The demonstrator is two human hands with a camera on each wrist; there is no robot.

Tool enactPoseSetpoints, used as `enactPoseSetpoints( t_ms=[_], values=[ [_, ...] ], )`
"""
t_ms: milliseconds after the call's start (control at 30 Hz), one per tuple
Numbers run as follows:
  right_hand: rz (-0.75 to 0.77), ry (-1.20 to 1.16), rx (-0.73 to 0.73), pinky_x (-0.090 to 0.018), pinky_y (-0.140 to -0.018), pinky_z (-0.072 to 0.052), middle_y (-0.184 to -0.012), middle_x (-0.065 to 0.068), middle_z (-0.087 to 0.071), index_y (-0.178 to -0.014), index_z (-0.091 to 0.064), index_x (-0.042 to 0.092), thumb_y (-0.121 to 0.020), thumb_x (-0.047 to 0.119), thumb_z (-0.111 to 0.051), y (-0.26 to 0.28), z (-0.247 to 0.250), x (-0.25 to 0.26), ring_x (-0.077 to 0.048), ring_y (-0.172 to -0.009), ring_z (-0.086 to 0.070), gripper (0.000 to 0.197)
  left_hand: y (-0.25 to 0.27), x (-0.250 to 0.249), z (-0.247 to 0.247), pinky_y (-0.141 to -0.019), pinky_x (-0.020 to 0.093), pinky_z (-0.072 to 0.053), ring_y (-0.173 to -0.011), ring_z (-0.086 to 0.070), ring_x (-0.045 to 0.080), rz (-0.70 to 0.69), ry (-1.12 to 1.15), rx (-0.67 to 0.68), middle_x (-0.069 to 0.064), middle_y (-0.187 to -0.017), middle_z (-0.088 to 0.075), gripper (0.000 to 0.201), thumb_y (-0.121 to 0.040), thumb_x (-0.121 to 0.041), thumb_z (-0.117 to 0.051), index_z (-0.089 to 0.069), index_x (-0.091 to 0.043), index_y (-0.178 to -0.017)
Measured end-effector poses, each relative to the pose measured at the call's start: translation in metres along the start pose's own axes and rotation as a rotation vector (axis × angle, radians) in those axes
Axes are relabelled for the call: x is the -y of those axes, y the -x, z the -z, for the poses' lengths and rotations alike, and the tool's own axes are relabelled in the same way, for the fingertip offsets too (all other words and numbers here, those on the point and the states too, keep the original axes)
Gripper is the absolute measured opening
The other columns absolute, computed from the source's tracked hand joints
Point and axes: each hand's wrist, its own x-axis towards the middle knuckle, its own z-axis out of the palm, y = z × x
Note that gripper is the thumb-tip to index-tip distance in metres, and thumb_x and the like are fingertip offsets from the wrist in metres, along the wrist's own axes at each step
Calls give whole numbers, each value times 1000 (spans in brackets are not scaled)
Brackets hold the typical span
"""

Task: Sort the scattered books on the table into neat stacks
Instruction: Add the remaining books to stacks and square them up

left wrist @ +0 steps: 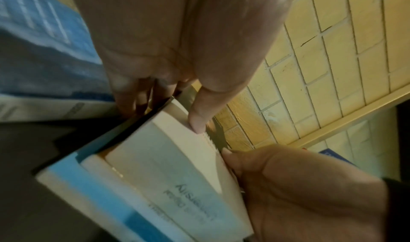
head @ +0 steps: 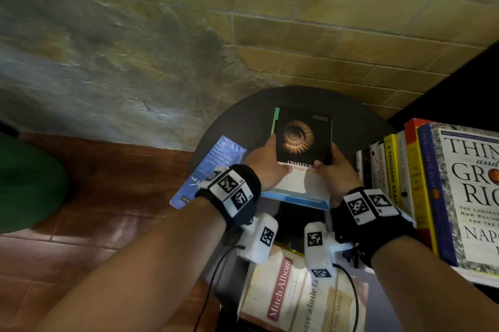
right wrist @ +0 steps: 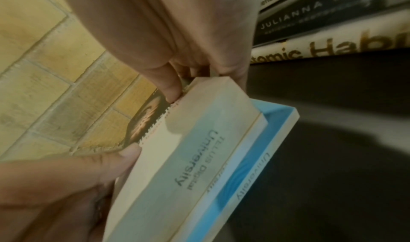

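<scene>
A thick black paperback with a shell on its cover [head: 302, 137] lies on top of a small stack on the round dark table [head: 243, 121]. Both my hands hold it. My left hand [head: 266, 161] grips its left edge, thumb on the cover. My right hand [head: 333, 167] grips its right edge the same way. In the wrist views its stamped page block [left wrist: 177, 158] [right wrist: 190, 140] rests on a blue-edged book [head: 297, 198] [right wrist: 277, 132]. The left hand [left wrist: 164, 109] and the right hand [right wrist: 204, 82] pinch the near corners. A green edge [head: 275, 121] pokes out beneath the stack.
A blue book [head: 208, 169] lies askew at the stack's left. A cream Mitch Albom book [head: 297, 288] lies near the table's front edge. A row of books [head: 391, 169] stands at the right, spines up, ending in a large white-covered one [head: 472, 196]. Brick wall behind; something green [head: 27, 183] sits far left.
</scene>
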Motion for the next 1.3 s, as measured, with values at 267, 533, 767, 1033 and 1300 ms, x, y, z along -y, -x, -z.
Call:
enactPoseSetpoints(
  t_ms=[267,533,767,1033,1300],
  values=[
    [0,-1,19,-55,-106,-39,-133,-6,-57,-141,-34,43,-90,11,-51,1,1,6,-31,-120,-55,62,-1,3,-5,-100,39,-47,-119,-57,26,13,8,-52,5,-131,-60,69,-91,-23,-60,-22,-27,-149],
    [24,-88,33,-59,-103,-41,-129,-8,-60,-134,-46,30,-77,9,-56,-10,2,-6,-32,-118,-57,62,-1,8,-2,-103,37,-46,-120,-56,22,11,133,-15,3,-132,-59,71,-89,-14,-63,-26,-22,-149],
    [28,-123,11,-54,-103,-44,-130,-12,-59,-140,-43,17,-88,-2,-54,-10,4,-10,-31,-116,-58,57,-9,15,1,-104,43,-45,-122,-55,23,28,252,18,8,-134,-56,78,-81,-8,-71,-28,-13,-147],
    [19,-119,23,-51,-103,-45,-131,-12,-59,-142,-39,14,-89,0,-55,-6,4,-7,-29,-116,-59,57,-10,15,3,-106,44,-44,-124,-53,23,33,245,46,7,-136,-55,81,-77,-10,-74,-28,-14,-145],
    [59,-70,-3,-51,-101,-46,-125,-5,-63,-139,-40,20,-65,37,-81,3,-2,-6,-26,-113,-60,86,-6,6,5,-107,39,-43,-120,-54,19,78,463,-52,8,-135,-56,58,-88,-15,-65,-40,-10,-140]
  ],
)
